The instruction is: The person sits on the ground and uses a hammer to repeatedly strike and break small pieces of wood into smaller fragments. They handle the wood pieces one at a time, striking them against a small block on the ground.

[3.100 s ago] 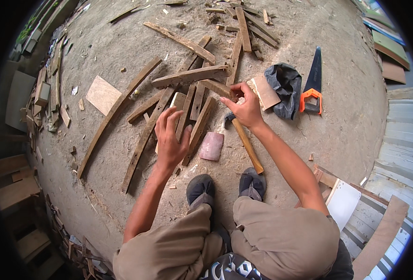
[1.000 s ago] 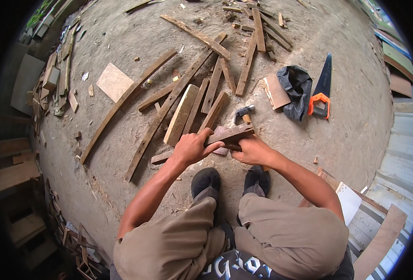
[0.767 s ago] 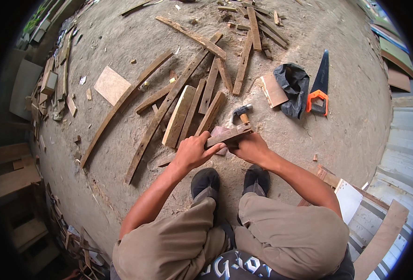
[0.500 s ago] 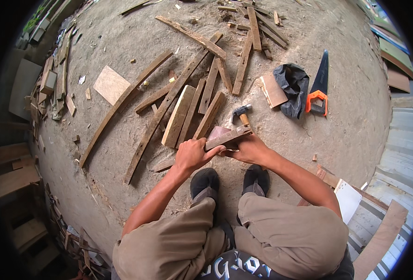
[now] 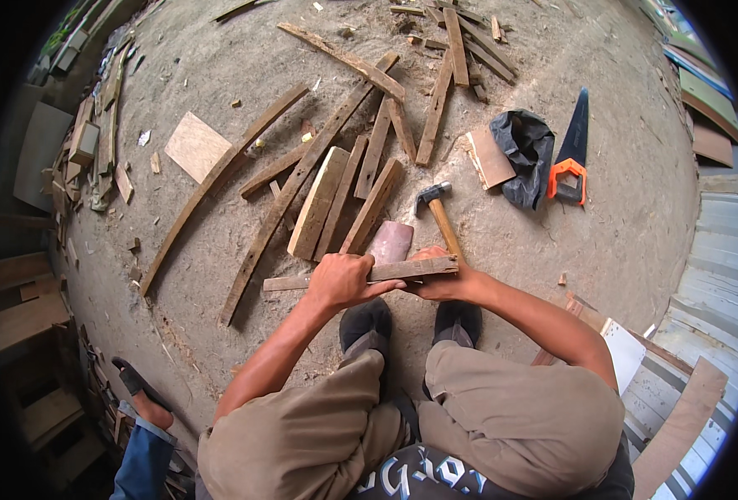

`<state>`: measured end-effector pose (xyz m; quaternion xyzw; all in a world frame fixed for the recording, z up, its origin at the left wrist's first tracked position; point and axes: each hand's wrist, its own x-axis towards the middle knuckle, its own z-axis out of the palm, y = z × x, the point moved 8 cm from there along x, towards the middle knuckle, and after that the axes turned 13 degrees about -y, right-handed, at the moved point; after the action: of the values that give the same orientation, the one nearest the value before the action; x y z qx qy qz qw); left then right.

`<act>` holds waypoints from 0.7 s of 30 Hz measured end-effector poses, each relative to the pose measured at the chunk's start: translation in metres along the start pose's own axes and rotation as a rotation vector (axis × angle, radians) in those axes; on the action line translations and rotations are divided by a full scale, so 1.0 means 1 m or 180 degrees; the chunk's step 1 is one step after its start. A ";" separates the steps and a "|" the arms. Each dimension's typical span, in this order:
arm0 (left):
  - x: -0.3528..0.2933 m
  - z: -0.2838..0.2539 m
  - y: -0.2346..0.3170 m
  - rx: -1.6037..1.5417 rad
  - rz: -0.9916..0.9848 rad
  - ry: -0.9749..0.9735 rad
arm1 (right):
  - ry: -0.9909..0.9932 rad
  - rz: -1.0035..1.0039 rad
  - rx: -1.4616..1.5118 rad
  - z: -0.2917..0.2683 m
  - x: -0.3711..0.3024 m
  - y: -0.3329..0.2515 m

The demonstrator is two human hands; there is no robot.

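Note:
A narrow strip of wood (image 5: 416, 267) lies level across both my hands, above the ground and in front of my shoes. My left hand (image 5: 340, 281) is wrapped round it left of the middle, its thumb stretched to the right along the lower edge. My right hand (image 5: 446, 285) grips it near the right end, with its fingers partly hidden behind the wood. Just beyond the strip is a pinkish block (image 5: 392, 240). A claw hammer (image 5: 444, 223) with a wooden handle rests on the ground past my right hand, its head pointing away from me.
Several wooden battens (image 5: 311, 179) lie crossed on the dirt ahead. At right are a black plastic bag (image 5: 526, 158), a brown board piece (image 5: 490, 158) and an orange-handled handsaw (image 5: 569, 158). A plywood square (image 5: 196, 148) lies at left. Another person's leg (image 5: 146, 446) shows lower left.
The strip has turned from slanting up to the right to nearly level, showing more of its left end. My right hand has lowered, uncovering the hammer's handle. Another person's leg has appeared lower left.

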<state>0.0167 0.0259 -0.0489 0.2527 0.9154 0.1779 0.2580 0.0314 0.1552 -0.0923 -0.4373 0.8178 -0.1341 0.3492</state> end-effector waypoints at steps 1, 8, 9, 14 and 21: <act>0.000 -0.002 0.002 0.0015 0.0076 -0.0007 | 0.0442 -0.0313 0.0358 -0.004 -0.006 -0.002; -0.006 -0.003 0.006 0.0054 0.0486 0.0129 | 0.0747 -0.0889 0.1440 -0.018 -0.017 -0.018; -0.008 -0.001 0.005 0.0038 0.0516 0.0141 | 0.0734 -0.0902 0.1458 -0.015 -0.018 -0.018; -0.016 -0.004 0.010 0.0010 0.0726 0.0252 | 0.0662 -0.0915 0.1430 -0.019 -0.026 -0.027; -0.022 -0.014 0.016 0.0135 0.0839 0.0327 | 0.0704 -0.0907 0.1443 -0.017 -0.028 -0.026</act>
<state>0.0306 0.0236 -0.0219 0.3668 0.8898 0.2037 0.1798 0.0466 0.1607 -0.0539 -0.4412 0.7304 -0.4081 0.3244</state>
